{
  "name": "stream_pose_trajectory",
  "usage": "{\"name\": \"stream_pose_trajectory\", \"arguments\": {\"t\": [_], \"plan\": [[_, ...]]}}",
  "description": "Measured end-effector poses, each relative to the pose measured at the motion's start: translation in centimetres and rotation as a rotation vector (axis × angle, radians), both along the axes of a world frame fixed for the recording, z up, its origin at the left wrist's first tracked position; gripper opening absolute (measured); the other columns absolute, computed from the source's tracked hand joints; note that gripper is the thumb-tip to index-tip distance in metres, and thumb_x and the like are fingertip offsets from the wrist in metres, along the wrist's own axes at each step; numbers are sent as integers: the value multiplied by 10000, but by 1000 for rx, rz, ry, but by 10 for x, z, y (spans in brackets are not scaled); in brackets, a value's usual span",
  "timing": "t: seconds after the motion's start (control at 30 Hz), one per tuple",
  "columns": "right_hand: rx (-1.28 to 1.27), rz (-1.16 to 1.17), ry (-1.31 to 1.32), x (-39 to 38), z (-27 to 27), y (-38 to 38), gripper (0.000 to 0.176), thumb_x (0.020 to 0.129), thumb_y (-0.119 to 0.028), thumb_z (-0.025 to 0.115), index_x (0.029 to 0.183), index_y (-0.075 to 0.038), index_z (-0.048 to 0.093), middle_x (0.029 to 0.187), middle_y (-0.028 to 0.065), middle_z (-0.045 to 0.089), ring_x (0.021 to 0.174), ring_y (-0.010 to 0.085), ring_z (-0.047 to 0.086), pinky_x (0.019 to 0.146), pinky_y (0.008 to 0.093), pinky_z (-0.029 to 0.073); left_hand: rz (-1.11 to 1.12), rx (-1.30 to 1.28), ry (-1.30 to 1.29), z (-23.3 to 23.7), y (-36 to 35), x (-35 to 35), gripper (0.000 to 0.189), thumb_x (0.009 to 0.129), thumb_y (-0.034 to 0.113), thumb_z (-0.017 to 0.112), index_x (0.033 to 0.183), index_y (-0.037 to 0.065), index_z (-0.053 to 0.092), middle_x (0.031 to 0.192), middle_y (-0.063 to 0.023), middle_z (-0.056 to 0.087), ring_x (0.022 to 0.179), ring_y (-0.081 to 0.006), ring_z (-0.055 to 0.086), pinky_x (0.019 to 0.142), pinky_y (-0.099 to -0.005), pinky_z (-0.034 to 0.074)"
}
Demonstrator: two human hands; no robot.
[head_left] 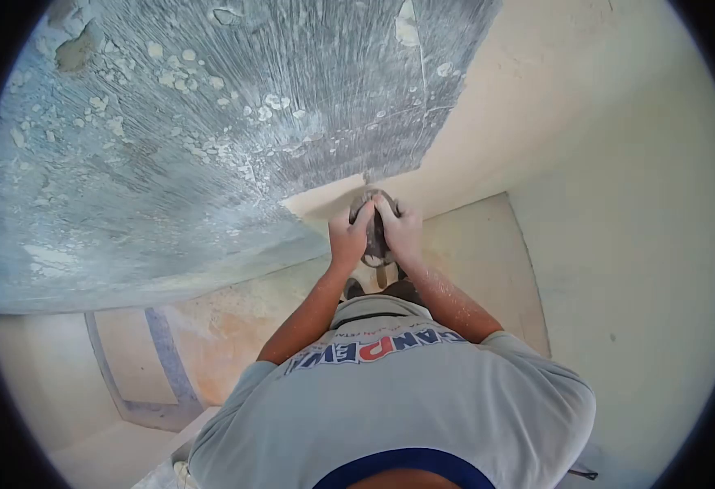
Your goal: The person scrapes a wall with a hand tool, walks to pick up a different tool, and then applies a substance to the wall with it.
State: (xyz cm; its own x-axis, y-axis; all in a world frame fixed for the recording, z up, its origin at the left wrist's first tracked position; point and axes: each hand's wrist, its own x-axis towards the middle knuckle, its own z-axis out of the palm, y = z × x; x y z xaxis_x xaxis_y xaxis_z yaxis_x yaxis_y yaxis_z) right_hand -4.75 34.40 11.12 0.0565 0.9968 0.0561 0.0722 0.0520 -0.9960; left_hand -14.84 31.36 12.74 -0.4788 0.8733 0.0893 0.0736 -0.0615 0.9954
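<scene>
At the left, a blue-grey wall (170, 163) shows streaks and pale, flaking spots. Nearer the middle, the left hand (347, 238) has its grip clamped on the near side of a dark, rounded tool (377, 235), held before the person's body at the lower edge of a cream coating (418, 181). The tool looks brownish-black and dusty, whitish toward its lower end; its exact kind is unclear. Right of it, the right hand (404, 235), dusted white, has its grip clamped on the opposite side.
</scene>
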Motion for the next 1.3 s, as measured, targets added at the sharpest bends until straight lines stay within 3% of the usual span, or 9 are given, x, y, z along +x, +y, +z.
{"name": "stream_pose_trajectory", "arguments": {"t": [0.33,0.4,0.47,0.63,0.77,0.87,1.0,1.2,1.3], "plan": [[-53,48,-46,4,10,11,316,931,-277,674,864,32,692,707,-1,626,636,61,519,555,280,438,3,95,125,4,5,-2,283,913,240,687,882,-41,682,686,-32,635,656,-77,517,594,-298,452],[-11,71,-21,3,11,25,302,926,-272,684,872,24,699,706,0,630,639,71,533,563,283,449,-59,93,-33,56,15,-3,288,907,232,697,829,-43,665,626,-13,563,624,-69,479,560,-307,424],[-17,71,128,2,29,30,397,886,-303,731,675,13,616,556,25,523,567,70,452,503,326,397,-26,66,-20,44,13,0,284,905,227,701,829,-44,666,622,-12,555,619,-68,473,554,-308,417],[-20,64,36,7,-9,19,347,913,-286,701,736,10,656,622,-2,569,595,62,476,520,293,404,27,30,18,-6,4,4,280,892,226,713,853,-48,674,653,-56,612,641,-80,503,592,-316,448],[15,66,86,2,28,27,371,915,-277,697,712,27,634,596,-2,527,587,58,462,505,294,394,-47,86,-44,48,16,2,295,900,241,703,849,-47,668,629,-82,584,630,-84,494,585,-327,445],[-38,22,-8,11,2,8,440,881,-310,733,651,43,606,529,36,481,554,66,456,479,327,390,-38,-78,90,-14,0,1,247,925,219,678,959,-24,714,741,24,635,709,-56,521,635,-264,455],[-13,-26,-11,2,2,34,522,859,-387,749,599,31,577,514,17,473,540,68,451,465,332,385,-77,-117,25,40,8,-3,258,918,216,686,900,-41,699,731,11,626,700,-54,516,609,-277,444],[-82,17,-71,13,13,5,483,866,-349,752,606,29,602,527,13,520,538,66,458,464,327,389,-17,59,11,5,-3,9,319,913,260,692,859,-53,667,649,-48,600,655,-62,503,592,-302,448],[87,-47,140,-7,31,25,439,885,-303,735,632,34,610,541,11,524,557,64,458,474,323,388,-38,119,138,42,13,-3,287,922,229,681,862,-52,670,644,-44,593,658,-54,492,584,-298,444]]}}
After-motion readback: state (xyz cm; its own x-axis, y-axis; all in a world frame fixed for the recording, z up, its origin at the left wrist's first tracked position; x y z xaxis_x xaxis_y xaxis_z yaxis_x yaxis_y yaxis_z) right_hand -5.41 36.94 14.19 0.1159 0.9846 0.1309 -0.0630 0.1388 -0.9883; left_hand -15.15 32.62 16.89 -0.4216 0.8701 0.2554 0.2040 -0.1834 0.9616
